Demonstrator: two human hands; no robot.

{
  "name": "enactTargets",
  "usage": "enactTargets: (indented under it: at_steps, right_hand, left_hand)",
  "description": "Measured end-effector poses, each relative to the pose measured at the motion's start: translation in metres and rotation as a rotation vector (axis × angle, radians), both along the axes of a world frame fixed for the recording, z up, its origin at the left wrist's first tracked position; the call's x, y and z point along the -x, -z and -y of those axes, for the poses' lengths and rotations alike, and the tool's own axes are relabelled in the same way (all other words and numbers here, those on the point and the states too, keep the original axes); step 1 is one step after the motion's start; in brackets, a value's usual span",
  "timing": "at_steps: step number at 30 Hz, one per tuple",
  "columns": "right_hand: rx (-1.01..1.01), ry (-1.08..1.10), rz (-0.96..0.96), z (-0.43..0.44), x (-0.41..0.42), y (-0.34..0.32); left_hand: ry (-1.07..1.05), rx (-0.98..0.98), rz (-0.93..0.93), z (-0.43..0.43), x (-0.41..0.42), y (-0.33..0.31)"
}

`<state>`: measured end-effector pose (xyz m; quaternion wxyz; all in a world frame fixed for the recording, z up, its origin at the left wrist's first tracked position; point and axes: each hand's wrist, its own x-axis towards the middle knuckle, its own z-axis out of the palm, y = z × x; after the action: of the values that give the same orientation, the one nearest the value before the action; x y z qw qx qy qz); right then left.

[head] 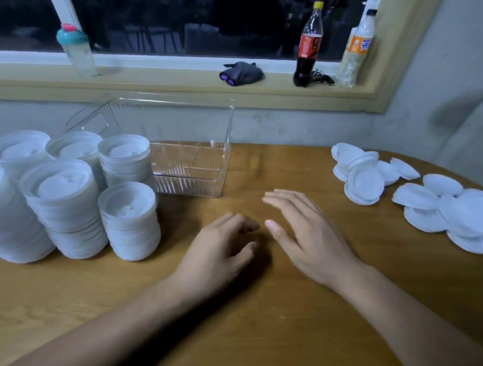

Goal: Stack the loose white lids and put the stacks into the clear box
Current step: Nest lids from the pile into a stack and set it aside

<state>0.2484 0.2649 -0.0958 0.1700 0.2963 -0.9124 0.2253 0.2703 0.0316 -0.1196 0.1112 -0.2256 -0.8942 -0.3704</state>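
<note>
The loose white lids are scattered well off to the right of the right hand, and nobody's touching them. That hand is flat with straight fingers, low over the table; can't tell if it's resting. The left hand is just beside it, loosely curled and holding nothing. The clear box is ahead of the left hand and looks empty, with the stacks further left, outside it. Looks like a between-grabs moment to me: next up is probably reaching right for more lids.

Wooden surface, crowded at both ends
Tall lid stacks left, clear box just behind, loose white lids right.
</note>
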Motion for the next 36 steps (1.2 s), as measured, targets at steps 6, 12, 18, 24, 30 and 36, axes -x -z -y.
enactTargets:
  at_steps: [6, 12, 18, 24, 30, 36]
  right_hand:
    - [0.029, 0.217, 0.014, -0.081, -0.004, 0.006]
    - [0.071, 0.393, -0.031, -0.15, -0.003, 0.016]
    - [0.041, 0.551, -0.234, -0.195, 0.011, 0.013]
    - [-0.03, 0.823, -0.184, -0.233, 0.034, 0.003]
    - [-0.033, 0.937, -0.045, -0.236, 0.031, 0.01]
    - [-0.044, 0.924, 0.02, -0.234, 0.032, 0.018]
  left_hand:
    - [0.109, 0.016, 0.003, -0.07, 0.042, 0.012]
    - [0.164, 0.021, -0.017, -0.13, 0.074, 0.021]
    - [0.147, 0.017, -0.051, -0.176, 0.107, 0.023]
    - [0.039, -0.059, -0.052, -0.21, 0.142, 0.024]
    - [-0.092, -0.116, 0.036, -0.239, 0.168, 0.021]
    - [-0.12, -0.121, 0.105, -0.251, 0.177, 0.018]
